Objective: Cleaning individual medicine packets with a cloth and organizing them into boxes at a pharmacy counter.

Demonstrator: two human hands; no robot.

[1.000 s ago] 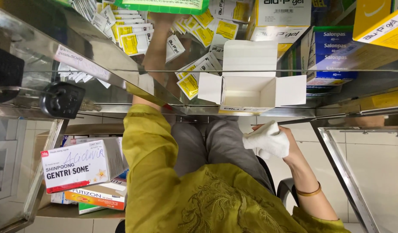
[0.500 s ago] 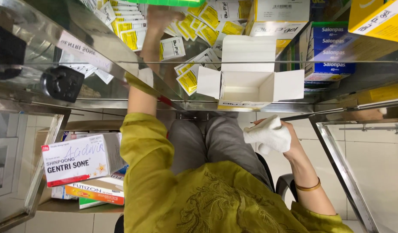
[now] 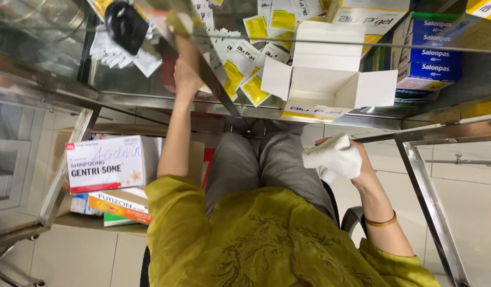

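My left hand [image 3: 186, 74] is raised to the edge of a glass counter [image 3: 165, 98], beside a heap of yellow and white sachets [image 3: 240, 72]. Its fingers are hidden behind the glass edge, so its hold cannot be made out. My right hand [image 3: 357, 159] rests above my lap and is closed on a crumpled white cloth [image 3: 333, 157]. An open, empty white carton [image 3: 328, 82] stands behind the glass between the two hands. I sit in grey trousers and a yellow-green top.
Blue boxes [image 3: 431, 58] are stacked at the far right. A black object [image 3: 126, 24] lies on the glass at top left. A white and red box [image 3: 110, 162] and an orange box [image 3: 120, 204] sit on a low shelf at left. A metal frame [image 3: 426, 196] runs down the right.
My left hand has drawn back from among the sachets toward the counter's edge, and the view has swung to the right. My right hand still holds the cloth in about the same place.
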